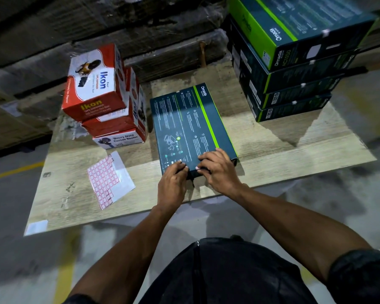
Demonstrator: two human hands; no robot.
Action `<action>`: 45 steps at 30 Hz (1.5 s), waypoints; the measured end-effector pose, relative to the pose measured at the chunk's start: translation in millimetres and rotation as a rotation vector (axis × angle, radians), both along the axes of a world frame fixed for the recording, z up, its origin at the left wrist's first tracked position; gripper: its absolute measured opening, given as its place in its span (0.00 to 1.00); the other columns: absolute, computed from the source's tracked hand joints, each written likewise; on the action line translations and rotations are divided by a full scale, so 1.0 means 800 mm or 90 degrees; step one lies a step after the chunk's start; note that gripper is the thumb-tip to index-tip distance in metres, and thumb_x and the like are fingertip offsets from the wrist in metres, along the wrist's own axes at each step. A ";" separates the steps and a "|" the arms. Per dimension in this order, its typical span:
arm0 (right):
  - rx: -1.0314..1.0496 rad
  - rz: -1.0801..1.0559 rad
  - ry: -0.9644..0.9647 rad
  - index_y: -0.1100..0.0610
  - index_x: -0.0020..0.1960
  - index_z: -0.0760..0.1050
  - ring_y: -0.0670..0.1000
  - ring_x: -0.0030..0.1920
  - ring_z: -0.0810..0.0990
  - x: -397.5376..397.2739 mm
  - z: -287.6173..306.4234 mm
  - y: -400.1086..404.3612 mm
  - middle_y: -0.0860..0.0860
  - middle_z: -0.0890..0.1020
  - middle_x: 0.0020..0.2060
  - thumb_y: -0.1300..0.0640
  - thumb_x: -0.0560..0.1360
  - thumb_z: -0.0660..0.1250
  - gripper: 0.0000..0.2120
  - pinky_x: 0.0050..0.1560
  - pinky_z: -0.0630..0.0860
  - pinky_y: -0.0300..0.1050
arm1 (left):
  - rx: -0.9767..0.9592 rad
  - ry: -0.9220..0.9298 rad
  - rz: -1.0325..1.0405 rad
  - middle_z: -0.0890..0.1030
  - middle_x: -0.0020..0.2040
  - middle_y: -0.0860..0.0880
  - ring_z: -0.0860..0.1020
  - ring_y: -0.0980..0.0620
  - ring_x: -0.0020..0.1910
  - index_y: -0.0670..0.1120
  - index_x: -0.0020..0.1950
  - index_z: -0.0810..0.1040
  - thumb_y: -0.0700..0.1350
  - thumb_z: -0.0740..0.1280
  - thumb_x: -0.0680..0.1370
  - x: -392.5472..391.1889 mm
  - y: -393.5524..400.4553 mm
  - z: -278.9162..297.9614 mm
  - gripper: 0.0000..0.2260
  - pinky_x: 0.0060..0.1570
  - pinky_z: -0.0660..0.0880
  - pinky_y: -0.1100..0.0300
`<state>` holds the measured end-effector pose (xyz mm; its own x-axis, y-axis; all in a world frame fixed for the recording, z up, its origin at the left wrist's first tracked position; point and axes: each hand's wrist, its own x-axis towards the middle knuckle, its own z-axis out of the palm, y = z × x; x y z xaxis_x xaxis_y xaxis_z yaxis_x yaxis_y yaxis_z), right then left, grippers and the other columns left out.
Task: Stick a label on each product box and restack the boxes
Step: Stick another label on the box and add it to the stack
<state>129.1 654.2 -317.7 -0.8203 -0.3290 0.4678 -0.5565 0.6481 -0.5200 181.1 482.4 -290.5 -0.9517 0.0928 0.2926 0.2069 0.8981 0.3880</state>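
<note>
Sitting at my far left on the wooden board (272, 137) is a stack of red tape-dispenser boxes (105, 99), the label sheet (109, 183) before it. My left hand (173, 183) and right hand (219, 170) curl their fingers over the near edge of the dark Omada box (189, 126), gripping it flat. The stacked Omada boxes (290, 69) stand right.

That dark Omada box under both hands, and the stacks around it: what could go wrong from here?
1. The Omada box lies with its near end at the board's front edge, where the left hand and right hand press; a pull could tip it off.
2. The red Ikon boxes are stacked crookedly and might topple if bumped.
3. The label sheet lies loose and could slide away.
</note>
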 end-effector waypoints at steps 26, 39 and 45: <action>-0.046 -0.056 -0.031 0.55 0.36 0.78 0.55 0.45 0.78 0.002 -0.002 -0.013 0.48 0.82 0.44 0.57 0.66 0.73 0.04 0.56 0.64 0.46 | -0.070 -0.005 -0.067 0.81 0.56 0.40 0.80 0.39 0.56 0.37 0.56 0.82 0.28 0.74 0.66 0.002 -0.008 0.002 0.18 0.49 0.80 0.50; -0.028 -0.026 -0.032 0.54 0.40 0.80 0.53 0.49 0.78 0.003 -0.005 -0.006 0.48 0.82 0.49 0.50 0.65 0.73 0.09 0.59 0.64 0.47 | -0.002 -0.004 0.030 0.80 0.55 0.44 0.75 0.46 0.54 0.39 0.57 0.80 0.41 0.73 0.74 0.000 -0.016 0.005 0.13 0.52 0.74 0.55; -0.053 -0.083 -0.041 0.54 0.37 0.77 0.53 0.46 0.75 0.005 -0.005 -0.019 0.48 0.81 0.46 0.52 0.66 0.74 0.08 0.56 0.61 0.44 | -0.018 0.020 0.062 0.80 0.51 0.43 0.76 0.44 0.50 0.39 0.52 0.81 0.39 0.75 0.71 0.000 -0.015 0.000 0.11 0.47 0.74 0.55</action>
<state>132.9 639.3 -321.7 -0.8830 -0.1802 0.4335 -0.4338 0.6660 -0.6068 181.0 470.0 -290.3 -0.9471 0.0084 0.3208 0.1293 0.9249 0.3575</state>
